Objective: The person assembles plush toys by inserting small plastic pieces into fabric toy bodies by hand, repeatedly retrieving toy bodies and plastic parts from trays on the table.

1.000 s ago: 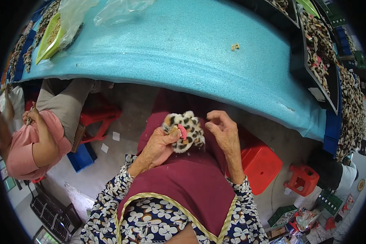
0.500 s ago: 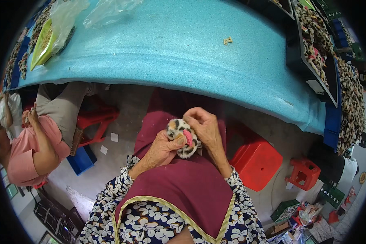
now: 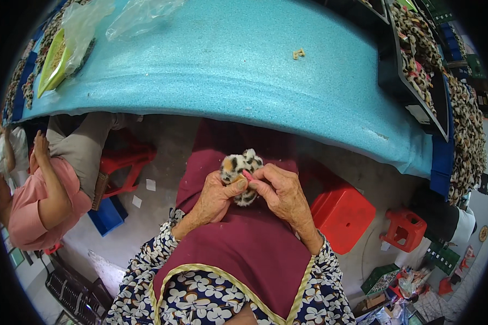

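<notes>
Above my lap, over a maroon apron (image 3: 228,244), I hold a small spotted plush piece (image 3: 246,160), white with black and tan patches. My left hand (image 3: 214,197) grips its left side, thumb pressed on a tan part near the middle. The thumb and fingers of my right hand (image 3: 281,190) pinch a small pink piece (image 3: 248,175) at the plush's front. The fingertips hide most of the pink piece and the plush's right side.
A blue-covered table (image 3: 228,70) curves ahead, bearing a small tan piece (image 3: 298,53), a green basket (image 3: 54,67) and clear plastic bags. A black crate (image 3: 417,95) of spotted plush pieces stands right. Red stools (image 3: 344,219) flank me; a person in pink (image 3: 49,195) sits left.
My right hand has moved from the plush's upper right edge down to its front and now pinches the pink piece. The left hand still grips the plush.
</notes>
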### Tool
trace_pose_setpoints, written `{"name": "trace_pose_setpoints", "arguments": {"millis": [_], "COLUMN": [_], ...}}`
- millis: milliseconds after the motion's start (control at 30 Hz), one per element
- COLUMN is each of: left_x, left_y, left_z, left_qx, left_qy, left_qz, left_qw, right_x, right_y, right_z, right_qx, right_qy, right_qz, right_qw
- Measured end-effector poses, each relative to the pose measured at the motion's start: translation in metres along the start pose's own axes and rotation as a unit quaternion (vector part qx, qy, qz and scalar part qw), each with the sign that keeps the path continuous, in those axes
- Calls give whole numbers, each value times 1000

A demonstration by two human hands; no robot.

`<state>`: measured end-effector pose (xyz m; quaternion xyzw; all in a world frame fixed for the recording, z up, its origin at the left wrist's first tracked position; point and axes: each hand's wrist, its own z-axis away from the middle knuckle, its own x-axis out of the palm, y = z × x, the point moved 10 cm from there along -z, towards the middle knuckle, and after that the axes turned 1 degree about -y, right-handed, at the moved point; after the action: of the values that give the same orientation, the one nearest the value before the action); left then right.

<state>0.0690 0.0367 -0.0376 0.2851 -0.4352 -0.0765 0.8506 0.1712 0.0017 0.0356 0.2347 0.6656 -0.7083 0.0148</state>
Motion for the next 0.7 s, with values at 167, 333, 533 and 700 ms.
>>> {"name": "trace_pose_setpoints", "arguments": {"millis": [167,333,533,700], "left_x": [-7,-16,-15,-16], "left_y": [-4,-9,-13,-21], "left_z": [-4,-6,-6,-5], "left_qx": [15,-7,-42,-74], "left_qy": [30,54,53,50], "left_qz": [-68,-45,-59,-101], "left_qw": [997,997,996,991], "right_x": [4,9,10,4], "right_y": [-3,-3,16,30], "right_z": [5,9,12,17], "right_qx": [-2,-20,58,143], "right_qy": [29,42,-10,15], "right_qz": [83,137,22,-27], "right_qw": [996,990,998,989]}}
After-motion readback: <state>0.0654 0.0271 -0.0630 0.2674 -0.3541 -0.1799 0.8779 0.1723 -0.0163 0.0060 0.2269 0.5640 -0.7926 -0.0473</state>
